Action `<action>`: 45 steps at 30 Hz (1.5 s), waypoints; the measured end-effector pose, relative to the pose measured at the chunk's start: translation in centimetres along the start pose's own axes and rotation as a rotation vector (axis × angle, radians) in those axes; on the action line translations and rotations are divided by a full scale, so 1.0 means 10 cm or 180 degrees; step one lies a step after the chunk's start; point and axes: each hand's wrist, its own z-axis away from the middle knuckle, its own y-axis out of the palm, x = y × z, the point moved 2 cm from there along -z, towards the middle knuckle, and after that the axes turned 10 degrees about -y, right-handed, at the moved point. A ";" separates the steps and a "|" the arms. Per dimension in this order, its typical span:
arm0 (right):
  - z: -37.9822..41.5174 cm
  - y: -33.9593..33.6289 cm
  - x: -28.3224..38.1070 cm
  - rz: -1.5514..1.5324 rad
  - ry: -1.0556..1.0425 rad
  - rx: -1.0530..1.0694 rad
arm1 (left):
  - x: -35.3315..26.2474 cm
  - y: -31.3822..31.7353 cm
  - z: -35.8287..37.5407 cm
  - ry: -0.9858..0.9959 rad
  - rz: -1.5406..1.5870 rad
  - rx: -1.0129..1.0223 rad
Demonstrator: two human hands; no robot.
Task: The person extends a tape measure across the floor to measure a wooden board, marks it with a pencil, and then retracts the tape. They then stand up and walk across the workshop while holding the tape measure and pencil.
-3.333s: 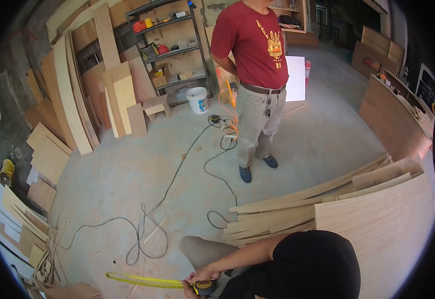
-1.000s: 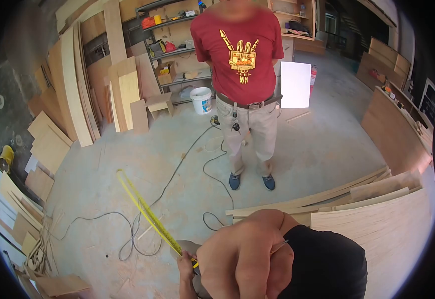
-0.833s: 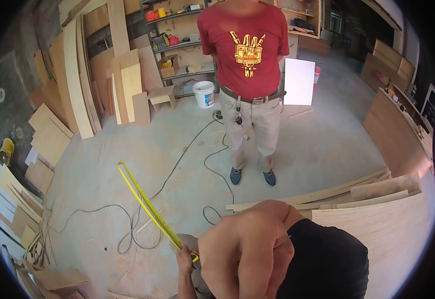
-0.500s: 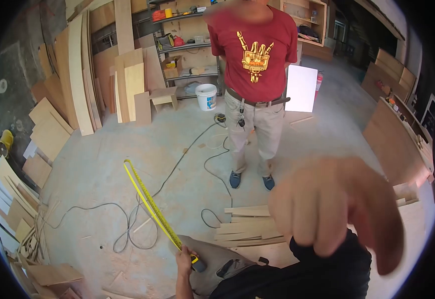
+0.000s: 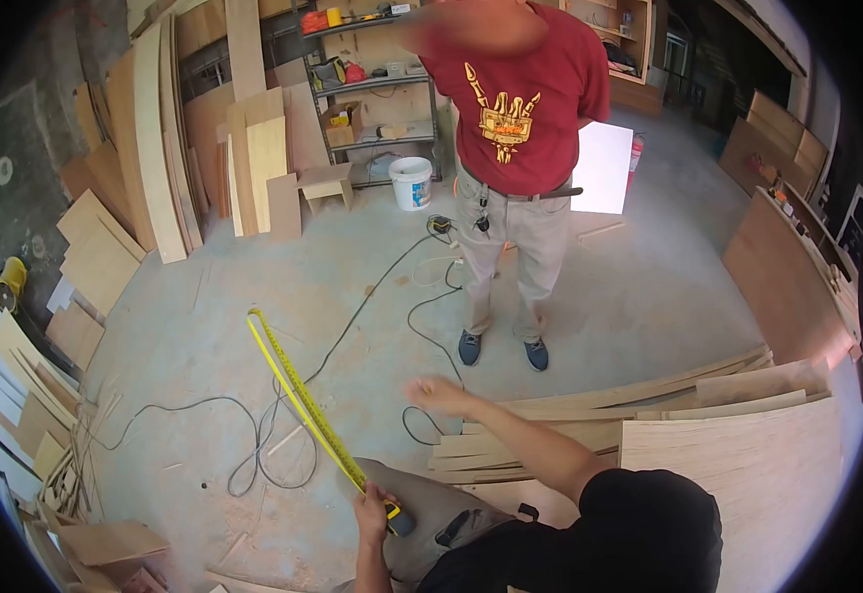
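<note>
My left hand [image 5: 372, 506], low in the head view, is closed around a yellow-and-black tape measure [image 5: 399, 519], close over my grey trouser leg. Its long yellow blade [image 5: 303, 400] runs out up and to the left over the floor and doubles back at the far end. In front of my body my right hand [image 5: 438, 395] hangs in the air, its forearm stretched leftward past the stacked wood strips [image 5: 550, 435]. Motion smears its fingers, so I cannot tell how they are held.
A person in a red T-shirt [image 5: 515, 109] stands facing me. A black cable [image 5: 337, 346] loops across the floor. Boards [image 5: 160, 148] lean at the back left, beside a shelf rack [image 5: 377, 143] and a white bucket [image 5: 411, 185]. A plywood sheet [image 5: 728, 460] lies to my right.
My right hand has swung from close before the camera down and left, uncovering the plywood and wood strips. The person in red has leaned to one side. My left hand stays on the tape measure.
</note>
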 end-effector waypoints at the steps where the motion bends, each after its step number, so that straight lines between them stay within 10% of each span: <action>1: 0.18 0.09 -0.54 0.1108 -0.0082 -0.0208 | 0.01 0.00 0.01 0.0000 -0.0033 0.0053; 17: 1.75 0.62 -1.85 0.1519 0.1120 0.0153 | -0.58 0.33 -0.27 -0.0155 0.0273 0.0647; 26: 0.95 1.33 -0.53 -0.0879 -0.0229 -0.0191 | 0.35 0.21 -0.37 -0.0191 0.1556 0.0304; 34: 0.99 1.53 0.02 0.0301 -0.1251 0.0494 | 0.64 -0.29 -0.29 -0.0234 0.2329 0.0869; 40: 1.13 1.74 -0.08 0.1066 -0.1503 0.0846 | 1.34 -1.47 -0.63 -0.0806 0.2711 -0.0445; 45: 0.90 1.82 -0.17 0.0951 -0.1327 0.0883 | 2.07 -2.87 -0.72 -0.1132 0.0631 -0.1314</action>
